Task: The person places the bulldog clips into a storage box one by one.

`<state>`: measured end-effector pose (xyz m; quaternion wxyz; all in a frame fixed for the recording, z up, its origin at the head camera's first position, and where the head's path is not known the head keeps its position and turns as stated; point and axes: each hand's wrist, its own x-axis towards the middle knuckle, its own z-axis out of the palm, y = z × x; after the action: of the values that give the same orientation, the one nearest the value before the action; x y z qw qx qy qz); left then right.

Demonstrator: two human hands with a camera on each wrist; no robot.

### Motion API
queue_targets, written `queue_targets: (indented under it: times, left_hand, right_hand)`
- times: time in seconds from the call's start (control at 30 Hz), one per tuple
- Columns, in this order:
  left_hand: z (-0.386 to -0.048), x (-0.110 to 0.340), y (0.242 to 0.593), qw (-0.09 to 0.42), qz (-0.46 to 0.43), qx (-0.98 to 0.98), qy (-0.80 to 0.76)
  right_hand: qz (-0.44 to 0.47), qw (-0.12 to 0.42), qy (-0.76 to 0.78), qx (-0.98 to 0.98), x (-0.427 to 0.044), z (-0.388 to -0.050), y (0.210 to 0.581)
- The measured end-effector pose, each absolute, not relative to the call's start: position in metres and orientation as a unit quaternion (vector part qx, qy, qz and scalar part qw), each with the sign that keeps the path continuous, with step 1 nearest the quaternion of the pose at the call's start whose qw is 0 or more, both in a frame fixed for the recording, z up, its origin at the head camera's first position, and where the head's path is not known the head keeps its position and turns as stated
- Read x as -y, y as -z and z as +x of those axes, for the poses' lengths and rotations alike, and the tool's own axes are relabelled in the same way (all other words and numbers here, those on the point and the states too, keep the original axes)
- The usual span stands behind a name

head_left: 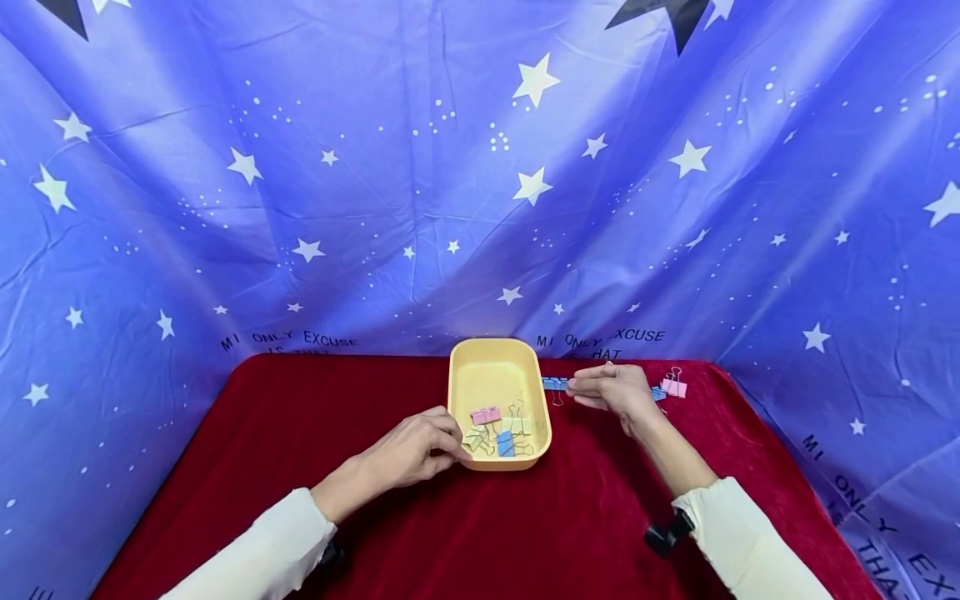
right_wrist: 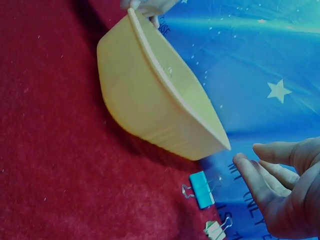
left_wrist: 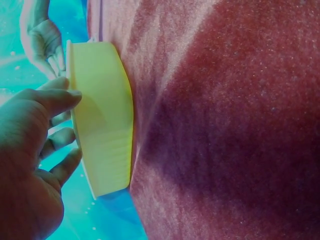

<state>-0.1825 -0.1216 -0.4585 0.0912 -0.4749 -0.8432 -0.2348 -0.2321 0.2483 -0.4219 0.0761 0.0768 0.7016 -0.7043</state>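
A yellow bin (head_left: 495, 465) stands on the red cloth. My left hand (head_left: 416, 446) holds its near left corner, thumb (left_wrist: 70, 100) and fingers about the rim. Inside lie a pink binder clip (head_left: 486, 415), a blue binder clip (head_left: 507, 444) and pale green ones (head_left: 517, 426). To the bin's right, my right hand (head_left: 611, 392) hovers with fingers extended and nothing visible between them. Beside its fingertips a blue binder clip (right_wrist: 202, 190) rests on the cloth, close to the bin. A pale green clip (right_wrist: 215, 230) shows further along, partly cut off by the frame.
Right of my right hand lie a pink binder clip (head_left: 674, 388) and a partly hidden blue one (head_left: 658, 393), near the back edge. A red velvet cloth (head_left: 337, 400) covers the table. Blue star-printed curtains (head_left: 375, 167) enclose it at the back and sides.
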Motion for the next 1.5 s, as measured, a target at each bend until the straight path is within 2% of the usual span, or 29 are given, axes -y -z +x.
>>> queue_targets:
  times: [0.67,0.9,1.5]
  left_hand:
    - [-0.184,0.122,0.459,0.08,-0.469,0.844,0.246]
    - [-0.184,0.123,0.46,0.09,-0.474,0.84,0.248]
    - [-0.184,0.122,0.46,0.088,-0.472,0.841,0.249]
  right_hand:
    - [0.133,0.062,0.7,-0.698,-0.243,-0.261,0.453]
    - [0.144,0.065,0.714,-0.682,-0.239,-0.268,0.461]
    - [0.189,0.098,0.752,-0.624,-0.238,-0.267,0.457]
